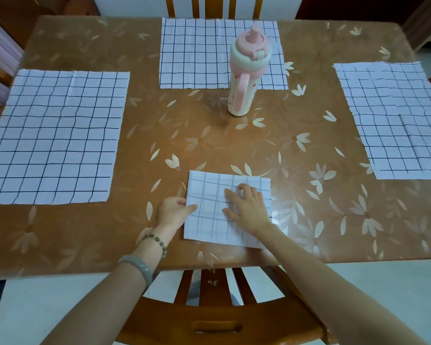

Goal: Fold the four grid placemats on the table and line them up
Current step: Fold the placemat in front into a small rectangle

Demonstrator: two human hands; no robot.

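The folded placemat (207, 188), a small white square of cloth with thin dark grid lines, lies at the near edge of the glossy, flower-patterned tabletop (234, 140). The left hand (174, 207) pinches its left edge. The right hand (246, 207) presses flat on top, fingers spread. The left placemat (55, 138), far placemat (194, 53) and right placemat (393, 120) lie unfolded, slightly creased. A pink plastic bottle (244, 75) stands mid-table.

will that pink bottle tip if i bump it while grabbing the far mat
Probably: the pink bottle is tall on a narrow base. Its side handle likely shifts weight off-centre. The glossy table may let it slide instead.
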